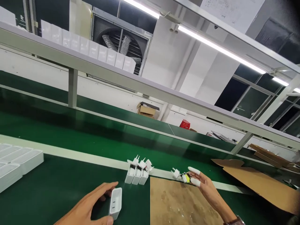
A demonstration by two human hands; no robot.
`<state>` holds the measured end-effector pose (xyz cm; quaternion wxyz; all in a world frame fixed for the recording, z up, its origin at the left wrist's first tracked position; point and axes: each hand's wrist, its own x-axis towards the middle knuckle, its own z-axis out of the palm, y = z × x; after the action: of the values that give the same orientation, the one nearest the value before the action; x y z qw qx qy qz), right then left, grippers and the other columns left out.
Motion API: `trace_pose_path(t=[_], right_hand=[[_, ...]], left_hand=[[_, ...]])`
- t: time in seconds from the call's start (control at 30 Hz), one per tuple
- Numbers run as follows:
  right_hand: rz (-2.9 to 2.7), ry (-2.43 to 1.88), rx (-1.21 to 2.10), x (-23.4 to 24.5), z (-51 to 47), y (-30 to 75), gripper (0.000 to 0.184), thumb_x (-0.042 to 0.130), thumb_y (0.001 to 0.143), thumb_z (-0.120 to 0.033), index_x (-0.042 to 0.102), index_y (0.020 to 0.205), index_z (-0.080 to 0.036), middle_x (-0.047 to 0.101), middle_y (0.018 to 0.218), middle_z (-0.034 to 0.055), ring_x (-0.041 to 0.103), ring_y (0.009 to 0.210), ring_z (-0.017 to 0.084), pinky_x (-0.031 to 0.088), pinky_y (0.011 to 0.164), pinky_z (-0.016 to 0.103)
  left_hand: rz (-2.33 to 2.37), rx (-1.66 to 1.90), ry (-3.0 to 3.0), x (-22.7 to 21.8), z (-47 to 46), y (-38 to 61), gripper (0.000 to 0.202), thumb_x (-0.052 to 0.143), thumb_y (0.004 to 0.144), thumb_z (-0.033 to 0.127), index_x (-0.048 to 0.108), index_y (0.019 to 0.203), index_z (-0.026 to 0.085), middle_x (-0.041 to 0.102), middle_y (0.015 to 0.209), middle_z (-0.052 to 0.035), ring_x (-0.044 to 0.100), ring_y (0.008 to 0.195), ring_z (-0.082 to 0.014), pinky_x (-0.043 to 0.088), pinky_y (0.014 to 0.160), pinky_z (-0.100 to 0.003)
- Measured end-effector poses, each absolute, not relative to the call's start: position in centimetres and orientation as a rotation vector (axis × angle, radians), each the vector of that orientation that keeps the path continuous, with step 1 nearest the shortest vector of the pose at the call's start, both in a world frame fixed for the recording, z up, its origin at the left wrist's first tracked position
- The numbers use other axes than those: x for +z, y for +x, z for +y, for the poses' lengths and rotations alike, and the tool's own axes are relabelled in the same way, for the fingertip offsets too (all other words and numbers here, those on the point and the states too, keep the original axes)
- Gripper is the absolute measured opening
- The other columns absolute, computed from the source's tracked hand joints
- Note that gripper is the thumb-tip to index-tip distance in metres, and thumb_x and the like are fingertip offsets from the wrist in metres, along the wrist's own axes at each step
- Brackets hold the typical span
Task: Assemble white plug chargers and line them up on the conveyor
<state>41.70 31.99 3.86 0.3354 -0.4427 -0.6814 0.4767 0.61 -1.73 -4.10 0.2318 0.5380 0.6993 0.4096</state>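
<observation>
My left hand is closed around a white charger housing with two port slots facing me, low over the green mat. My right hand, with white finger cots on the fingertips, pinches a small white plug piece with a yellow part over the far edge of a brown board. Three white charger bodies with plug prongs up stand in a row between my hands, just left of the board.
White trays lie at the left edge. Flattened cardboard lies at the right. A green conveyor belt runs behind a white strip. A shelf rail with white boxes crosses overhead.
</observation>
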Motion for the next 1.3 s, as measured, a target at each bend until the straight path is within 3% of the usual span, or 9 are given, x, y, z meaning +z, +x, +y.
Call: trace_pose_path(t=[0.23,0.4,0.57,0.67,0.73,0.9,1.1,1.23,1.3], right_hand=[[-2.183,-0.575,1.872,5.2,20.1,34.9,0.061,0.078,0.085,-0.053,0.067,0.135,-0.021,0.074,0.134,0.0166,0.070,0.128,0.032,0.056,0.111,0.051],[-2.508,-0.732,1.295,5.6,15.9,28.5,0.066,0.058,0.093,-0.058,0.063,0.140,-0.013,0.068,0.140,0.0223,0.066,0.128,0.034,0.048,0.117,0.056],[-2.856,-0.909,0.934,7.1,11.8,27.2,0.042,0.062,0.093,-0.056,0.073,0.103,-0.016,0.074,0.096,0.0167,0.070,0.092,0.042,0.054,0.091,0.067],[-2.963,-0.779,0.941,6.6,10.3,26.8,0.035,0.058,0.095,-0.041,0.066,0.124,-0.023,0.070,0.129,0.0139,0.068,0.120,0.038,0.054,0.106,0.058],[-2.923,-0.717,0.922,5.9,9.8,26.2,0.051,0.050,0.096,-0.027,0.051,0.147,-0.026,0.058,0.152,0.0113,0.055,0.142,0.031,0.045,0.122,0.051],[-2.963,-1.055,0.660,5.3,8.6,24.6,0.040,0.043,0.102,-0.045,0.068,0.116,-0.018,0.074,0.105,0.0171,0.072,0.099,0.041,0.058,0.093,0.061],[-2.950,-0.870,0.848,5.7,8.1,24.8,0.063,0.048,0.098,-0.030,0.044,0.160,-0.020,0.052,0.161,0.0130,0.051,0.149,0.033,0.041,0.128,0.052],[-2.954,-0.989,0.702,4.8,7.3,24.5,0.071,0.057,0.098,-0.052,0.049,0.158,-0.014,0.054,0.158,0.0187,0.049,0.148,0.046,0.042,0.125,0.067],[-3.011,-0.843,0.665,4.1,6.8,24.5,0.070,0.065,0.094,-0.045,0.052,0.155,-0.014,0.058,0.154,0.0187,0.055,0.143,0.045,0.049,0.120,0.065]], left_hand=[[1.778,1.159,1.593,0.0,-1.7,2.6,0.071,0.079,0.085,0.038,0.054,0.152,0.040,0.063,0.146,-0.0037,0.066,0.126,-0.0286,0.058,0.109,-0.042],[1.793,1.125,1.646,0.2,-2.5,2.7,0.074,0.080,0.085,0.034,0.052,0.153,0.035,0.062,0.145,-0.0062,0.066,0.122,-0.0267,0.058,0.109,-0.042],[1.797,1.134,1.645,0.5,-2.8,3.0,0.078,0.081,0.082,0.032,0.051,0.154,0.033,0.065,0.138,-0.0056,0.066,0.118,-0.0265,0.058,0.108,-0.043],[1.787,1.124,1.685,0.6,-2.7,3.1,0.077,0.080,0.082,0.031,0.051,0.153,0.031,0.065,0.137,-0.0067,0.066,0.120,-0.0281,0.057,0.109,-0.044],[1.817,1.114,1.694,0.6,-2.7,3.0,0.071,0.076,0.085,0.032,0.052,0.151,0.029,0.064,0.139,-0.0077,0.065,0.124,-0.0293,0.056,0.112,-0.046],[1.949,1.134,1.775,0.7,-3.1,2.4,0.067,0.063,0.088,0.021,0.046,0.152,0.023,0.061,0.145,-0.0127,0.061,0.131,-0.0313,0.052,0.116,-0.051],[1.984,1.045,1.771,0.8,-3.3,1.8,0.066,0.051,0.094,0.022,0.036,0.158,0.017,0.057,0.147,-0.0150,0.057,0.130,-0.0326,0.048,0.117,-0.059],[2.005,0.991,1.757,1.0,-3.4,1.8,0.068,0.050,0.095,0.018,0.030,0.159,0.020,0.053,0.149,-0.0142,0.054,0.130,-0.0331,0.040,0.120,-0.066],[1.987,0.972,1.750,1.0,-3.4,1.9,0.069,0.049,0.095,0.017,0.027,0.160,0.023,0.052,0.150,-0.0130,0.052,0.131,-0.0327,0.035,0.122,-0.068]])
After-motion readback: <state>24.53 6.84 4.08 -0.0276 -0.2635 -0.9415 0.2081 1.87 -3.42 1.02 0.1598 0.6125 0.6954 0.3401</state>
